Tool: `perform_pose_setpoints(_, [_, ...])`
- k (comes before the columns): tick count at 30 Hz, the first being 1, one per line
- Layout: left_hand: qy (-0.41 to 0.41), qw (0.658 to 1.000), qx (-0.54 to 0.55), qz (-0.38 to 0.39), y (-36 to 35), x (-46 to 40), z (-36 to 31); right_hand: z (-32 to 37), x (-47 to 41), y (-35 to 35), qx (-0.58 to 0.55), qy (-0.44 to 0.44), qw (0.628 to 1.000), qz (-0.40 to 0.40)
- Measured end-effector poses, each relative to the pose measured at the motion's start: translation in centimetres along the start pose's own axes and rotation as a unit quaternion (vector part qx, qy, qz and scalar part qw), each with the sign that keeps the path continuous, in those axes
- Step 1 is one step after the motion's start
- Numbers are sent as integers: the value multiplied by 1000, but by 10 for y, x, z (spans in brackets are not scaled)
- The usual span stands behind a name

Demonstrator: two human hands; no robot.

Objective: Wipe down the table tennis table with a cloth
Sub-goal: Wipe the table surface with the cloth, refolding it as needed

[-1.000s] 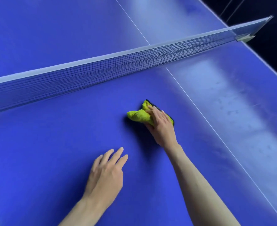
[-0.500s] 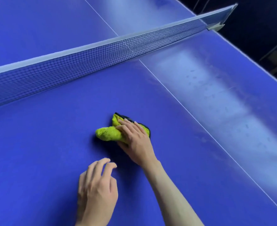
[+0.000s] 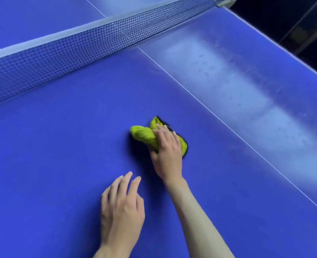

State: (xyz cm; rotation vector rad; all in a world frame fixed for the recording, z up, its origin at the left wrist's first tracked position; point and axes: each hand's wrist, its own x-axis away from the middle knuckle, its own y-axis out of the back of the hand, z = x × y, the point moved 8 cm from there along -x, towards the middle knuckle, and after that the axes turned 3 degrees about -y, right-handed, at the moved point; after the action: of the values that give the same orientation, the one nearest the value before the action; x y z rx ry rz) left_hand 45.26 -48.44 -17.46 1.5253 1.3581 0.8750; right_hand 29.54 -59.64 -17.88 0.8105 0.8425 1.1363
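Observation:
A bunched yellow-green cloth (image 3: 142,135) with a dark edge lies on the blue table tennis table (image 3: 60,155), left of the white centre line. My right hand (image 3: 166,151) lies flat on top of the cloth, with straight fingers pressing it onto the surface and the thumb along its near side. My left hand (image 3: 121,207) rests palm down on the table just nearer to me, its fingers relaxed and holding nothing.
The net (image 3: 79,45) with its white top band crosses the table beyond the cloth, ending at a clamp (image 3: 225,1) at the top right. The white centre line (image 3: 228,125) runs diagonally. The right half carries dusty smudges (image 3: 247,86). Past the table's right edge (image 3: 284,47) the floor is dark.
The cloth and my right hand slid back from the net toward me. My left hand, briefly curled, has its fingers relaxed flat again. The view has swung leftward.

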Motion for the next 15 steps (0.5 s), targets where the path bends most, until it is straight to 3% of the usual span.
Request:
perform_pose_setpoints(2, [-17,999,-24,21,0,-2,1,13,20,-7,-17,105,993,47])
perform_pose_setpoints(4, [-30,998,-45,39,2,-1,3,-15,15,9,-10,132,990,59])
perform_pose_setpoints(7, [-27,997,-50,58,4,0,3,-125,-3,63,0,-46,999,-12])
perform_pose_setpoints(11, [-46,995,-63,69,4,14,-19,-249,24,131,21,-322,940,-113])
perform_pose_setpoints(13, [-70,992,-59,90,-5,39,-45,-235,30,123,20,-372,920,-120])
perform_pose_setpoints(15, [-76,987,-63,128,-21,68,-68,-179,32,97,16,-297,948,-110])
